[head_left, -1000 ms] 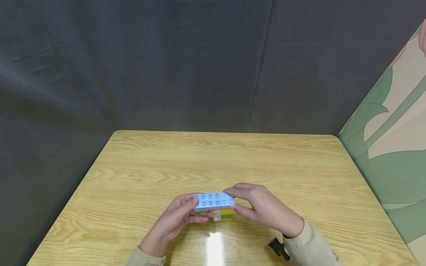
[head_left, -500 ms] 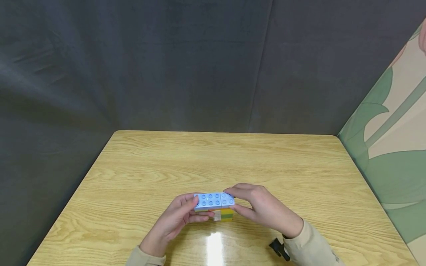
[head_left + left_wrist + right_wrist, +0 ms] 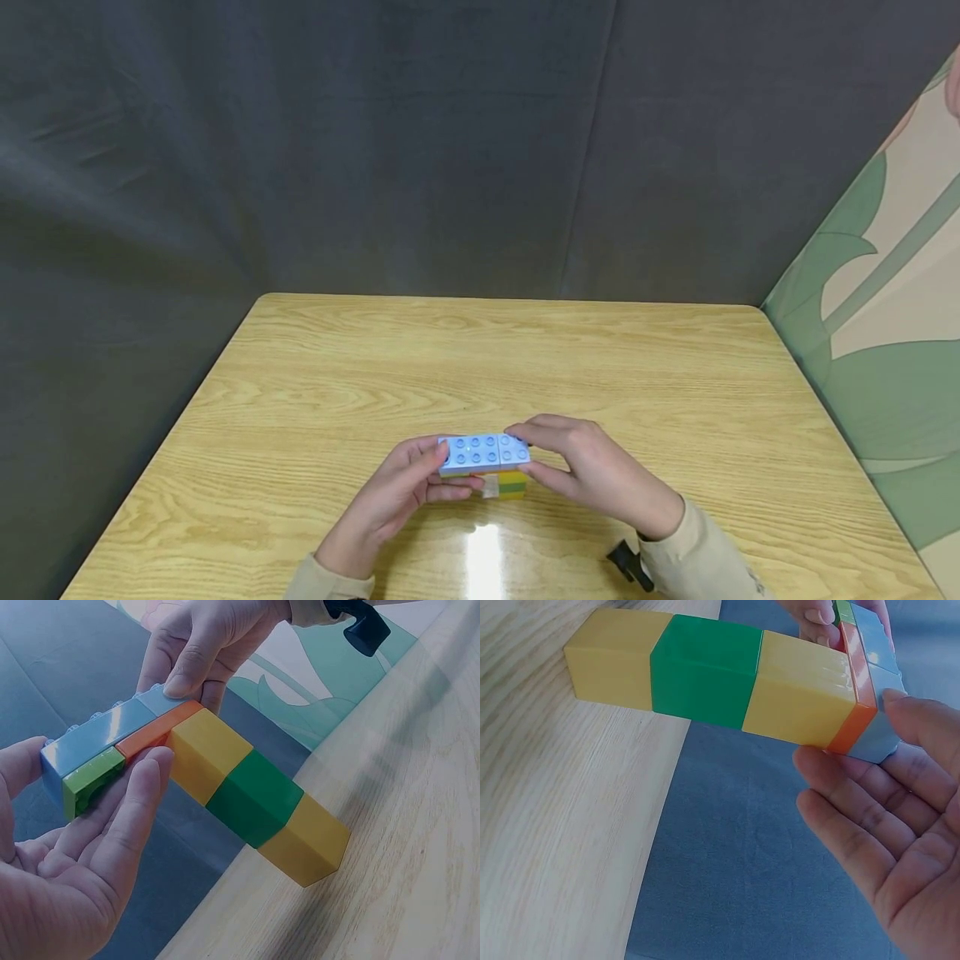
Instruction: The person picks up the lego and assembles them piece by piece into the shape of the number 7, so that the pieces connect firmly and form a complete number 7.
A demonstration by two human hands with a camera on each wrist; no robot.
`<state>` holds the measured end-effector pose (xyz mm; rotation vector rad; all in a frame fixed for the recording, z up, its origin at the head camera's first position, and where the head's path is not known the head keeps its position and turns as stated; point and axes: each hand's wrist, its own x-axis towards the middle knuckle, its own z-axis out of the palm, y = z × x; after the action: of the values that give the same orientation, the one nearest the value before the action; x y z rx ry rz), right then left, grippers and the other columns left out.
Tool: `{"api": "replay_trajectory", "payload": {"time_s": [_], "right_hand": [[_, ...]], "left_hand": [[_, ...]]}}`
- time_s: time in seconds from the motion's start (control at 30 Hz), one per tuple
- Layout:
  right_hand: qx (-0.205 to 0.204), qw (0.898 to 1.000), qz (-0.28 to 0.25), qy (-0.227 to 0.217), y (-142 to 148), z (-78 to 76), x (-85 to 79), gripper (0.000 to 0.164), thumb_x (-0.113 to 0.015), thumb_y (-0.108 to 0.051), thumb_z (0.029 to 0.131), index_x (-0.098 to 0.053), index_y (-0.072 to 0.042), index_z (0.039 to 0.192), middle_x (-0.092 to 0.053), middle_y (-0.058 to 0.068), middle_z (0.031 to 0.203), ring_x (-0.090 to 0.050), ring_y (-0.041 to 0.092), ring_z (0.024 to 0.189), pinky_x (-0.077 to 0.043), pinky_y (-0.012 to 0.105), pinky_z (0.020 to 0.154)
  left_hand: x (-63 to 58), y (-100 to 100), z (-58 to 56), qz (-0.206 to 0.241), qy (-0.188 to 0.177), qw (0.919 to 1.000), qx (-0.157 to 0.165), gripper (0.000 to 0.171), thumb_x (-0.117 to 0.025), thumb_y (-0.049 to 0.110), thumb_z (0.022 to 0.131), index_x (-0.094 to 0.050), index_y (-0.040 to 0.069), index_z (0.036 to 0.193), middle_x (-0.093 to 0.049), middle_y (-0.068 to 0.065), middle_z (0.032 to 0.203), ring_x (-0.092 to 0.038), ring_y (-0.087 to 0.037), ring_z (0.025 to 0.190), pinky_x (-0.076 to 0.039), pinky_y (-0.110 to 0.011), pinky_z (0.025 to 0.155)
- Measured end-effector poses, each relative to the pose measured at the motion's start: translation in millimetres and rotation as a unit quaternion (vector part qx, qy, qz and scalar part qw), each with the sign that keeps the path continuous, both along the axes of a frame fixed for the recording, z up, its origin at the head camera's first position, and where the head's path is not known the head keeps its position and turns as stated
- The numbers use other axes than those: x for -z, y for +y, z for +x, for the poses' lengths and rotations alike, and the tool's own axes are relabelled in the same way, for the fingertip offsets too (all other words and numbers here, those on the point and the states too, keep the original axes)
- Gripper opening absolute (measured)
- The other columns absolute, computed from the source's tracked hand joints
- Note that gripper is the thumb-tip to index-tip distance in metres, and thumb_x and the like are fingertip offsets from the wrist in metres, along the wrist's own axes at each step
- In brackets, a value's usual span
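Note:
A toy-brick build occupies both hands. Its top row is a long light-blue brick (image 3: 472, 454) beside a shorter light-blue brick (image 3: 513, 451), studs up. Under these, in the left wrist view, are an orange brick (image 3: 161, 730) and a thin lime-green brick (image 3: 93, 780). A column of an upper yellow brick (image 3: 210, 754), a green brick (image 3: 255, 799) and a lower yellow brick (image 3: 306, 844) descends to the table. My left hand (image 3: 397, 492) grips the overhanging left end, thumb on the blue end and fingers underneath. My right hand (image 3: 592, 467) pinches the short blue brick between thumb and fingers.
The wooden table (image 3: 480, 358) spreads around the build, with a light glare in front. A small black object (image 3: 630, 564) sits at the right cuff. Dark cloth (image 3: 450, 150) hangs behind, and a leaf-patterned wall (image 3: 885, 375) stands at right.

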<state>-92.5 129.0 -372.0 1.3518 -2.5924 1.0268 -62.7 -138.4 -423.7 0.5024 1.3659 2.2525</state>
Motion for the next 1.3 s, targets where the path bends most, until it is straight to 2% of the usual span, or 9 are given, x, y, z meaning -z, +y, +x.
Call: {"api": "replay_trajectory", "payload": {"time_s": [0.43,0.77,0.93,1.07,1.17,1.3], "right_hand": [[0.000,1.000,-0.027,-0.002,0.6,0.1,4.2,0.034,-0.072,-0.011,0.089,-0.065,-0.010,0.122,-0.068,-0.003,0.111,-0.064,0.010,0.098,-0.056,0.029,0.079],[0.009,0.999,-0.049,-0.006,-0.1,-0.3,8.7,0.035,-0.070,-0.009,0.090,-0.063,-0.010,0.124,-0.065,-0.005,0.109,-0.061,0.008,0.094,-0.055,0.027,0.074],[0.036,0.998,-0.053,-0.020,-0.9,-1.6,12.1,0.038,-0.070,-0.009,0.090,-0.063,-0.009,0.127,-0.066,-0.003,0.111,-0.062,0.008,0.095,-0.055,0.027,0.075],[0.060,0.996,-0.058,-0.030,-1.5,-2.6,14.3,0.040,-0.071,-0.010,0.089,-0.062,-0.008,0.128,-0.067,-0.003,0.112,-0.062,0.007,0.093,-0.054,0.025,0.071],[0.075,0.995,-0.064,-0.033,-1.9,-3.5,15.5,0.041,-0.072,-0.011,0.089,-0.062,-0.008,0.129,-0.067,-0.004,0.113,-0.062,0.006,0.093,-0.054,0.025,0.072],[0.093,0.992,-0.073,-0.040,-2.2,-5.1,17.0,0.042,-0.072,-0.011,0.089,-0.062,-0.007,0.130,-0.067,-0.003,0.113,-0.062,0.006,0.093,-0.056,0.029,0.077]], "left_hand": [[-0.7,0.1,-0.9,-0.004,0.001,1.0000,0.001,0.040,-0.037,0.014,0.107,-0.048,-0.018,0.128,-0.067,-0.018,0.116,-0.069,-0.025,0.099,-0.056,-0.033,0.084],[-3.6,0.7,0.2,-0.009,0.010,0.9998,-0.013,0.041,-0.036,0.016,0.107,-0.048,-0.014,0.131,-0.067,-0.017,0.116,-0.069,-0.024,0.098,-0.056,-0.034,0.085],[-4.8,0.1,0.6,-0.014,0.006,0.9991,-0.038,0.038,-0.036,0.016,0.107,-0.050,-0.011,0.131,-0.068,-0.014,0.116,-0.069,-0.024,0.098,-0.057,-0.034,0.084],[-5.7,-0.7,0.9,-0.038,-0.001,0.9971,-0.066,0.041,-0.039,0.015,0.106,-0.042,-0.013,0.136,-0.066,-0.012,0.117,-0.068,-0.024,0.098,-0.057,-0.034,0.083],[-6.5,-0.8,1.0,-0.063,-0.007,0.9936,-0.093,0.045,-0.043,0.015,0.105,-0.037,-0.013,0.140,-0.063,-0.012,0.121,-0.065,-0.025,0.101,-0.057,-0.034,0.083],[-7.3,0.1,1.6,-0.091,-0.007,0.9869,-0.134,0.046,-0.046,0.013,0.103,-0.037,-0.010,0.142,-0.058,-0.013,0.126,-0.061,-0.031,0.106,-0.057,-0.035,0.083]]}}
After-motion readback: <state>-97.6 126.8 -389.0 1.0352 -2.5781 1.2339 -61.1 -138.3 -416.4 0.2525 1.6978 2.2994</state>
